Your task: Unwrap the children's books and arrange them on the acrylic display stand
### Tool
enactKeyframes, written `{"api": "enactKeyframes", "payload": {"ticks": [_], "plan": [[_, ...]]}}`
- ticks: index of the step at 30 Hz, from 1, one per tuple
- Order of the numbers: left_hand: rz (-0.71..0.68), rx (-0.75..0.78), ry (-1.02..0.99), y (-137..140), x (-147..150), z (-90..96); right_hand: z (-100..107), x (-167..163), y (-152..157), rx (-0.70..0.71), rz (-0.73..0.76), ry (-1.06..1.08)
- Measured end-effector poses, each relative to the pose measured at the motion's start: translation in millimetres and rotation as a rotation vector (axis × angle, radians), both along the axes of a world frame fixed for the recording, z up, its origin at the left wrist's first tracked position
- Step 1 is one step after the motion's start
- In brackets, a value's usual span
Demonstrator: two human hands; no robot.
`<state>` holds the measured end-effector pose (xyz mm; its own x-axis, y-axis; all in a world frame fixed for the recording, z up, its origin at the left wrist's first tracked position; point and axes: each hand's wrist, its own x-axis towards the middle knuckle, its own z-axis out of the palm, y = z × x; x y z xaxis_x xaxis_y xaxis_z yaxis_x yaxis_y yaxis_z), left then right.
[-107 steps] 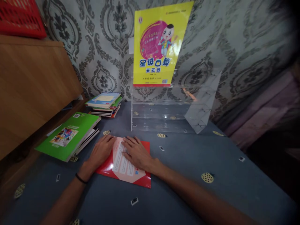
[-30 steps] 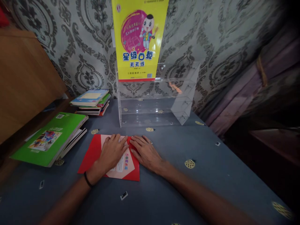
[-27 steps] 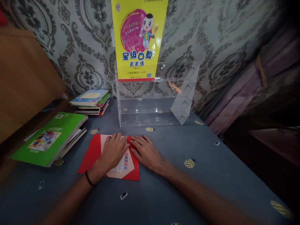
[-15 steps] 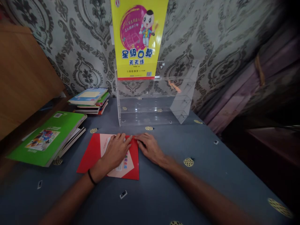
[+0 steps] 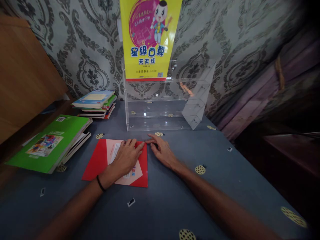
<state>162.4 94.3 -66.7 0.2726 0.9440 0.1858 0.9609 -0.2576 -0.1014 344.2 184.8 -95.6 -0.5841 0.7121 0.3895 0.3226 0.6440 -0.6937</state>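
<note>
A red and pink workbook [image 5: 96, 165] lies flat on the blue tablecloth in front of me. Across its cover rests my left hand [image 5: 128, 153], fingers spread, with a dark band on the wrist; part of the printed title is hidden under it. My right hand [image 5: 162, 150] is at the book's upper right corner, palm side toward the table, fingers apart. Its fingertips are beside or just touching that corner, near my left thumb. Behind the workbook stands a clear acrylic rack [image 5: 160, 106], and a yellow workbook [image 5: 147, 68] stands upright in its back tier.
A green book [image 5: 67, 133] tops a pile at the left, with a second stack of books [image 5: 95, 100] behind it. A wooden cabinet [image 5: 30, 73] borders the left side. At the right are the tablecloth's edge [image 5: 250, 166] and a gathered curtain [image 5: 270, 90].
My right hand's fingers have lifted slightly and spread at the workbook's corner. The left hand stays on the cover, and the view has tilted down a little.
</note>
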Motion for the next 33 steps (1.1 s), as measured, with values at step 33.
{"api": "enactKeyframes", "payload": {"ticks": [33], "plan": [[-0.222,-0.081,-0.155,-35.7,-5.7,2.6,-0.8,-2.7,-2.2,0.113,0.01,-0.103]]}}
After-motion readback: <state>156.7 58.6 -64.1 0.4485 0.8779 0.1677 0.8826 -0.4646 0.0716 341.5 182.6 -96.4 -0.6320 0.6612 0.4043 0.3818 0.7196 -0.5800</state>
